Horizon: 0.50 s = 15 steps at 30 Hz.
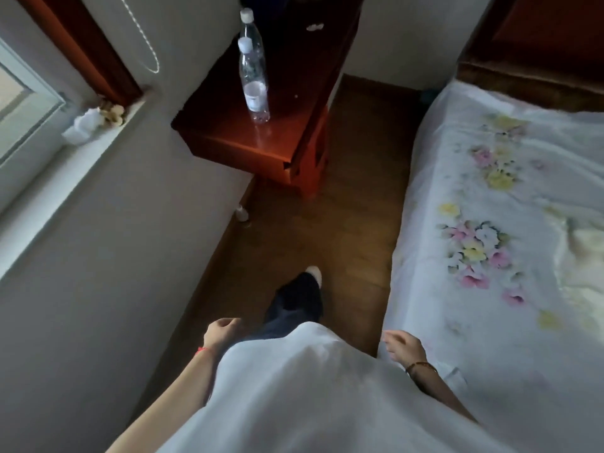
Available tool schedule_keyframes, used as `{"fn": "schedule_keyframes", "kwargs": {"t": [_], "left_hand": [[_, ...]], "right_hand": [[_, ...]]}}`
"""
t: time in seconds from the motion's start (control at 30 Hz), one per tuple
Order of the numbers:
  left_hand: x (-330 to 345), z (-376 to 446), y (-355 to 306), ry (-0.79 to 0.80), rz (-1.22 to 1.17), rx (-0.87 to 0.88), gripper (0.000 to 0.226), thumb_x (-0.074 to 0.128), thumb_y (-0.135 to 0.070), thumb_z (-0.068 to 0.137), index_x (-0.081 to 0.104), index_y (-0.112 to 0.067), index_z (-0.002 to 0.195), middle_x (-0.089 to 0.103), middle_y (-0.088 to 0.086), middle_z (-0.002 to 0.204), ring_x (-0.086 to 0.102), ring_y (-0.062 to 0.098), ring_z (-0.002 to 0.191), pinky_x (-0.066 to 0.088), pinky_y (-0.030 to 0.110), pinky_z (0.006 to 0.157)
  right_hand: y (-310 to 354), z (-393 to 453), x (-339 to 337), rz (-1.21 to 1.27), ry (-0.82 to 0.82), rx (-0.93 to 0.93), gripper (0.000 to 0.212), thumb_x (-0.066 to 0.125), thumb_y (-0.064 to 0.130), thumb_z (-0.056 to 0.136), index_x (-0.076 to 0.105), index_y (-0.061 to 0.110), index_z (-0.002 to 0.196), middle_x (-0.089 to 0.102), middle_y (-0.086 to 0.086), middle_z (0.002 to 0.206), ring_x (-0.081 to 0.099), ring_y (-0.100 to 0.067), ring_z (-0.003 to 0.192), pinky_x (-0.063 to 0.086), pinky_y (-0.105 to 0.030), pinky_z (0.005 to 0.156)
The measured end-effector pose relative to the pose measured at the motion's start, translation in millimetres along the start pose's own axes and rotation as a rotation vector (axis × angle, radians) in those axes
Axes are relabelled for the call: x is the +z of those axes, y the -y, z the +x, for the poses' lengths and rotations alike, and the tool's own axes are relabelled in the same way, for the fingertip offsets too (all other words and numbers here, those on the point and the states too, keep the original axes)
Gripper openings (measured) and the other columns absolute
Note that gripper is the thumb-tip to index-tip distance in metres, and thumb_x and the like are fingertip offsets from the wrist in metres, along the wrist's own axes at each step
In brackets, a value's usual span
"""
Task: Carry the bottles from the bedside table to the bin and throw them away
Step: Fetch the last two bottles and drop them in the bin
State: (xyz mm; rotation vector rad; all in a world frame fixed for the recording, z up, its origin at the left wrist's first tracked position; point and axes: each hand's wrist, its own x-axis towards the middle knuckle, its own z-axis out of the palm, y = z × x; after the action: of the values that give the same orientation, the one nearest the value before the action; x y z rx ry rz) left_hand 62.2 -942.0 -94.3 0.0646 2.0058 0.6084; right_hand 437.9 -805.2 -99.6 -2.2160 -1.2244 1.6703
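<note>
Wooden flooring (327, 230) is running down a narrow aisle between a pale wall on the left and a bed on the right, seen from above by someone standing in it. At the far left a window (19, 106) is letting in light, and a small crumpled white thing with something yellowish beside it (94, 120) is sitting on the sill; what they are cannot be told. A beaded cord loop (147, 44) is hanging against the wall nearby. Moving right, the left hand (220, 331) is hanging beside the person's hip with its fingers loosely curled and gripping nothing, a thin red string circling the wrist. Farther up the aisle, the bedside table (228, 138), dark reddish wood, is standing against the wall, and two clear plastic bottles with white caps are standing upright on its top: the nearer bottle (254, 83) is partly covering the farther bottle (251, 31) right behind it. A small pale object (242, 213) is lying on the floor by the wall below the table. In the middle, one dark trouser leg with a pale shoe (314, 273) is stepping forward under a white shirt (310, 387). At the right, the right hand (403, 346) is hanging with fingers relaxed and empty, a beaded bracelet on its wrist, just beside the flowered bedsheet (490, 207). Both hands are well apart from the bottles.
</note>
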Motion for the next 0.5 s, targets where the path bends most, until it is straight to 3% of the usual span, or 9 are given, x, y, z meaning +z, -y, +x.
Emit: {"fn": "schedule_keyframes", "kwargs": {"t": [0.07,0.23,0.4,0.5], "left_hand": [[12,20,-63,0.010,0.002,0.034,0.022,0.063,-0.038,0.059,0.072,-0.020,0.068,0.075,0.004,0.079,0.070,0.025,0.081,0.057,0.037,0.083],[49,69,-207,0.046,0.056,0.128,0.020,0.066,-0.030,0.081,0.072,-0.013,0.088,0.074,0.011,0.090,0.069,0.026,0.077,0.057,0.033,0.073],[88,96,-315,0.092,0.091,0.192,0.019,0.061,-0.023,0.089,0.071,-0.010,0.098,0.070,0.011,0.084,0.062,0.023,0.065,0.043,0.015,0.038],[105,117,-349,0.074,0.057,0.187,0.019,0.064,-0.022,0.088,0.071,-0.007,0.097,0.069,0.008,0.073,0.061,0.021,0.059,0.047,0.019,0.044]], "right_hand": [[28,26,-6,-0.003,-0.009,0.009,0.010,0.061,0.012,0.087,0.071,0.009,0.087,0.069,-0.014,0.088,0.063,-0.026,0.072,0.051,-0.034,0.073],[137,84,-40,0.057,-0.122,-0.077,0.011,0.060,0.011,0.089,0.069,0.008,0.093,0.067,-0.010,0.085,0.060,-0.016,0.070,0.045,-0.021,0.061],[222,147,-73,0.103,-0.151,-0.115,0.014,0.061,0.011,0.088,0.069,0.005,0.097,0.070,-0.019,0.092,0.065,-0.026,0.078,0.052,-0.041,0.080],[259,179,-86,0.045,-0.149,-0.140,0.011,0.062,0.011,0.088,0.070,0.012,0.095,0.070,-0.016,0.097,0.066,-0.032,0.092,0.051,-0.044,0.088]]}}
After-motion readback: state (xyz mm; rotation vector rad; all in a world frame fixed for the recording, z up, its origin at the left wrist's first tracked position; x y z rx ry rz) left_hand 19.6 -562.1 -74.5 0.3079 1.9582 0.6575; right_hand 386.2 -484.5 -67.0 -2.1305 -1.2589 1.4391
